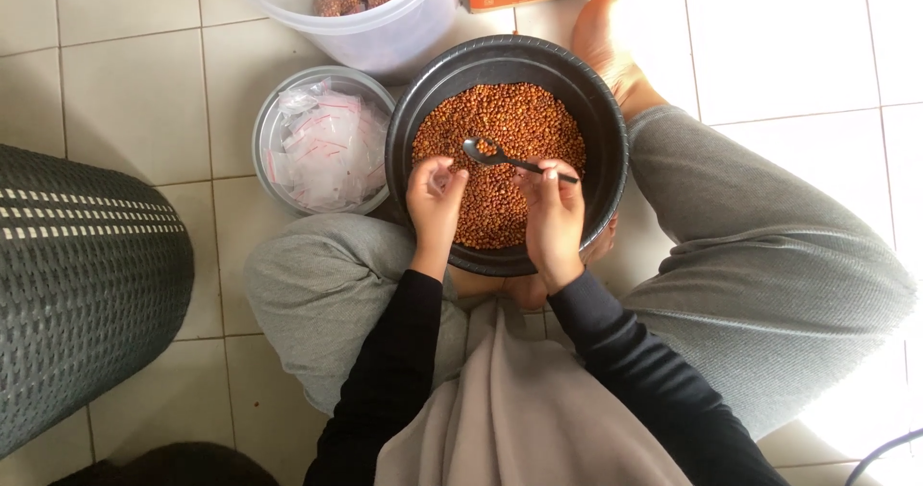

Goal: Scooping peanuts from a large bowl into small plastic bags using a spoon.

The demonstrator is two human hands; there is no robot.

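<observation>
The seeds [500, 159] fill the black bowl [601, 198] between our knees. Our right hand [553, 219] grips the spoon [508, 157], its bowl over the heap; our left hand [435, 198] pinches a small clear bag [440, 180] open. We judge a tilted spoon or a slack bag mouth could scatter seeds onto the tiles [135, 101].

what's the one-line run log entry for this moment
left hand: holds small clear bag | right hand: holds black spoon | both over black bowl of brown grains | empty bags in grey bowl beside
</observation>
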